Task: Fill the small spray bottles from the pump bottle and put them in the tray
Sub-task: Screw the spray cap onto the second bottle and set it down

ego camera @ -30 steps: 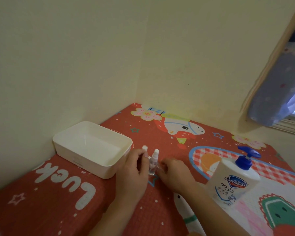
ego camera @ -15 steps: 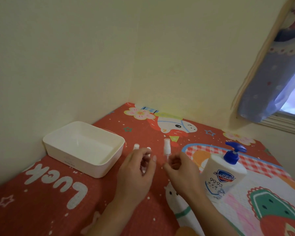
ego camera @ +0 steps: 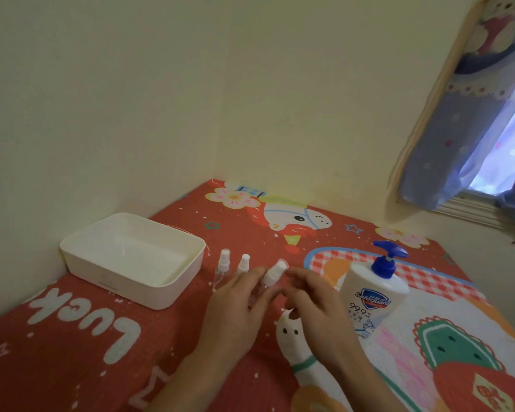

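A small clear spray bottle (ego camera: 271, 276) with a white spray head is tilted above the mat, its body gripped between the fingers of my left hand (ego camera: 238, 310). My right hand (ego camera: 315, 304) is just right of it, fingers loosely bent, fingertips beside the spray head; contact is blurred. Two more small spray bottles (ego camera: 223, 264) (ego camera: 243, 263) stand upright behind my left hand. The white pump bottle (ego camera: 372, 289) with a blue pump stands to the right of my right hand. The white tray (ego camera: 81, 263) sits at the left, with nothing in it.
Everything rests on a red cartoon-print mat (ego camera: 101, 352) set into a corner of two cream walls. A curtained window (ego camera: 488, 144) is at the upper right.
The spray bottle that my right hand held upright has tilted over into my left hand's fingers. My right hand has eased off it. The view has shifted slightly.
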`<act>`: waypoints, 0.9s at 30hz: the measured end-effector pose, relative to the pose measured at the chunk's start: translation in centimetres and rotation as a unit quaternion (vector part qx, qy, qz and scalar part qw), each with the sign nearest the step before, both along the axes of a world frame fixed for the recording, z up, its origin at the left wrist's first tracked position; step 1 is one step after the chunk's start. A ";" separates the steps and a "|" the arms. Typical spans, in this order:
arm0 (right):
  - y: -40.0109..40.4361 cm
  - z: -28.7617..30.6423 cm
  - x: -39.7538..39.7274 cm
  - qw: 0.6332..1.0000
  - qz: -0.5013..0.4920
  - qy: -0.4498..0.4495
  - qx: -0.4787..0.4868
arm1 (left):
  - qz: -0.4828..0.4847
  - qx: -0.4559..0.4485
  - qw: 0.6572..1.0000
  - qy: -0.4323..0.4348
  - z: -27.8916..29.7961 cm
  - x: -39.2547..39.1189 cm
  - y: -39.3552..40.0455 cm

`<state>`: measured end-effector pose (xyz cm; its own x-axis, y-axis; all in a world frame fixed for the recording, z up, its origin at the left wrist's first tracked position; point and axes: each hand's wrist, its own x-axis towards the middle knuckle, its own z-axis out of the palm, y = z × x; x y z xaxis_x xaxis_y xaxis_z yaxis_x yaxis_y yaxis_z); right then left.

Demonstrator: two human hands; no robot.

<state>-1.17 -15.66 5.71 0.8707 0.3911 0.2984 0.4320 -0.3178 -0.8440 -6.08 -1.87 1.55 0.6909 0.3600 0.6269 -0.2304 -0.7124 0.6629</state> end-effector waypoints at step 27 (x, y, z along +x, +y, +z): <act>0.3 4.4 1.8 0.959 -0.002 -0.103 -0.265 | -0.003 0.113 0.993 -0.031 -0.9 0.2 0.5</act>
